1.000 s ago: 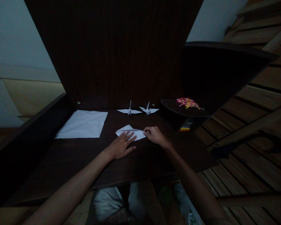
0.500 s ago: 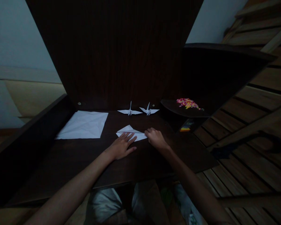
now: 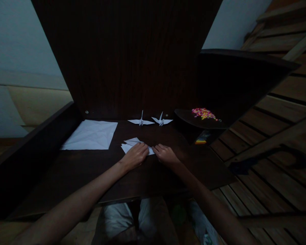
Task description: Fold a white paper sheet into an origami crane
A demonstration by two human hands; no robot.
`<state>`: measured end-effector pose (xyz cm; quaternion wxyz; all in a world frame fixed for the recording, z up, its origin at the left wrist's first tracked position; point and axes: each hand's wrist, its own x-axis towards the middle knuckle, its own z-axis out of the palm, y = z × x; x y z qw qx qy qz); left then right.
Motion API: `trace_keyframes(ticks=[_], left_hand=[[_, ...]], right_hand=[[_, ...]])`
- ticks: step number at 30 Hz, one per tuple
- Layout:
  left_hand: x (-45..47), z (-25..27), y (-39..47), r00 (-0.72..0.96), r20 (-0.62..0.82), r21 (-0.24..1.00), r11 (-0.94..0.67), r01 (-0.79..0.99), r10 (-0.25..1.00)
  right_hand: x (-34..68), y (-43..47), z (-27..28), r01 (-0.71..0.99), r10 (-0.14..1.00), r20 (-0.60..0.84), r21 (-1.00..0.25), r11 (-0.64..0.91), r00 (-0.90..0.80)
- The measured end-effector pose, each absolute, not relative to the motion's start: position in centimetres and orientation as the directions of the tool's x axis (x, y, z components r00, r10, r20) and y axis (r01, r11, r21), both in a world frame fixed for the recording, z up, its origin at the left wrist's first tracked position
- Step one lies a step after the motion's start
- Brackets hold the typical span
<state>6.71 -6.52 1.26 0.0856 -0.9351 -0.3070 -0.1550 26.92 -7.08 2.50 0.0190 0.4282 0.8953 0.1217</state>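
Left hand (image 3: 135, 156) curled (spread flat before), right hand (image 3: 166, 155) alongside, both pinching folded paper (image 3: 127, 147)

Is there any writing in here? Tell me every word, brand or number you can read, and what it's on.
Readable text: none.
Item with a yellow-orange band, under the small shelf: any print is too dark and small to read.
Flat white sheet, folded paper: no writing visible.
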Motion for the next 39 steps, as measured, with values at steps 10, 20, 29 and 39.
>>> trace_keyframes(ticks=[10, 20, 29, 39], left_hand=[[6.9, 0.3, -5.0, 0.676, 0.363, 0.007, -0.727, 0.686, 0.641], [6.4, -0.5, -4.9, 0.674, 0.294, 0.151, -0.729, 0.668, 0.678], [6.4, -0.5, -4.9, 0.672, 0.232, 0.165, -0.709, 0.686, 0.704], [6.5, -0.1, -4.9, 0.661, 0.186, 0.187, -0.687, 0.703, 0.727]], right_hand=[[28.0, -7.2, 2.0, 0.772, 0.760, 0.264, -0.078, 0.631, -0.594], [28.0, -6.9, 0.4, 0.699, 0.822, 0.211, -0.441, 0.563, -0.530], [27.7, -7.2, -0.6, 0.681, 0.877, 0.203, -0.563, 0.469, -0.436], [27.8, -8.2, -0.9, 0.779, 0.855, 0.268, -0.357, 0.516, -0.443]])
